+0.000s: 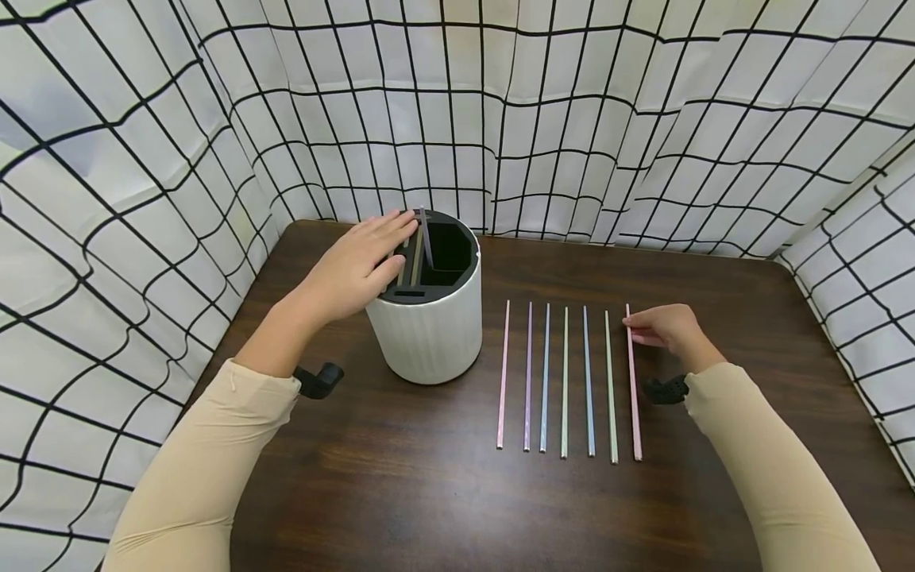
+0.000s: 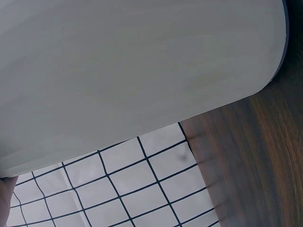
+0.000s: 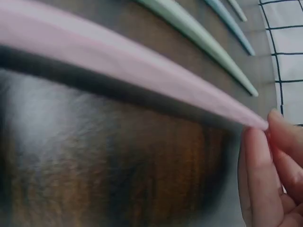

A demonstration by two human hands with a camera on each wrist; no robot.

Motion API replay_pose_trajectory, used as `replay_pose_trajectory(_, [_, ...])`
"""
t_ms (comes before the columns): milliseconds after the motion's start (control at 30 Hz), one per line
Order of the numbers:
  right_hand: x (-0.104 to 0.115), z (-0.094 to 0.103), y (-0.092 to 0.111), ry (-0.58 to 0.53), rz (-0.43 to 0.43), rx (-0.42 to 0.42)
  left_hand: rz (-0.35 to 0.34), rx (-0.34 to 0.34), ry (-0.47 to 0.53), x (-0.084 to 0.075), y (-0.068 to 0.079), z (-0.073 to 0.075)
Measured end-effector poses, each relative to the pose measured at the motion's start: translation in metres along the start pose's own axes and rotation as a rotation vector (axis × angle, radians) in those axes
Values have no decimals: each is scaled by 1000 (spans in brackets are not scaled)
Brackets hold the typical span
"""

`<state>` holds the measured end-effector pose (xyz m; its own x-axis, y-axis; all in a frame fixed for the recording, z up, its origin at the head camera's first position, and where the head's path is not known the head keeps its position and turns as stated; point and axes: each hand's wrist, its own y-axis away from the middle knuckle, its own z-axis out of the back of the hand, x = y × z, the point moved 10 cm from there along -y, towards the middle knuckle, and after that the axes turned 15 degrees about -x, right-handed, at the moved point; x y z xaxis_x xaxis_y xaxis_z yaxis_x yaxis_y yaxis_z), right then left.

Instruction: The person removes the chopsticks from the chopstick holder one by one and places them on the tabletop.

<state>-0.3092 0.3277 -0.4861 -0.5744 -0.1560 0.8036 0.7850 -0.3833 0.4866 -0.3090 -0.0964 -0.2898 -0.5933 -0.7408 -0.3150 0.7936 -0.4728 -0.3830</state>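
My right hand (image 1: 666, 326) pinches the far end of a pink chopstick (image 1: 635, 397), the rightmost of a row on the table. In the right wrist view, thumb and fingers meet at the thin tip of this pink chopstick (image 3: 142, 71). To its left lie a green chopstick (image 1: 611, 397), a blue chopstick (image 1: 589, 389) and several others, roughly parallel. My left hand (image 1: 353, 270) rests over the top of a white utensil holder (image 1: 429, 342), fingers extended across its black divided insert (image 1: 403, 293). A pale purple stick (image 1: 426, 237) leans upright in the holder.
The brown wooden table (image 1: 400, 492) carries everything. White cloth with a black grid (image 1: 557, 119) surrounds its back and sides. The holder's pale wall (image 2: 142, 71) fills most of the left wrist view.
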Motion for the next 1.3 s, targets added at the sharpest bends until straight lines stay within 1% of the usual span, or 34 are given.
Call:
replay_pose_trajectory(133, [-2,0,-2,59,-13,-57,3,2,-2,1,0,1])
replay_pose_trajectory(267, [1,-1,-2,131,1,-108,-1,-6,-6,2,1,2])
replay_pose_trajectory(433, [0,-1,-2,136,-19,-120,-10,-9,-8,1,0,2])
replay_pose_trajectory(533, [4,3,-1,118,28,-144,-12,-5,-8,1,0,1])
replay_pose_trajectory(600, [13,5,3,111,100,-160,-9,-2,-9,1,0,0])
replay_pose_trajectory(667, [26,3,9,80,184,-161,-4,2,-9,1,0,0])
replay_pose_trajectory(767, [49,-7,25,70,292,-143,2,5,-14,1,1,0])
replay_pose_trajectory(833, [65,-16,36,61,344,-122,3,2,-15,2,1,1])
replay_pose_trajectory(933, [84,-31,54,51,375,-76,2,1,-12,2,1,1])
replay_pose_trajectory(1033, [100,-46,71,-3,357,-30,1,3,-5,2,0,1])
replay_pose_trajectory(1100, [112,-57,82,-32,361,-6,-2,5,-3,2,0,0])
replay_pose_trajectory(1167, [124,-67,92,-58,387,6,-3,5,-3,1,0,0])
replay_pose_trajectory(1233, [136,-77,103,-57,431,13,-3,4,-3,1,0,0])
replay_pose_trajectory(1300, [147,-86,113,-87,468,29,-3,5,-5,2,0,-1])
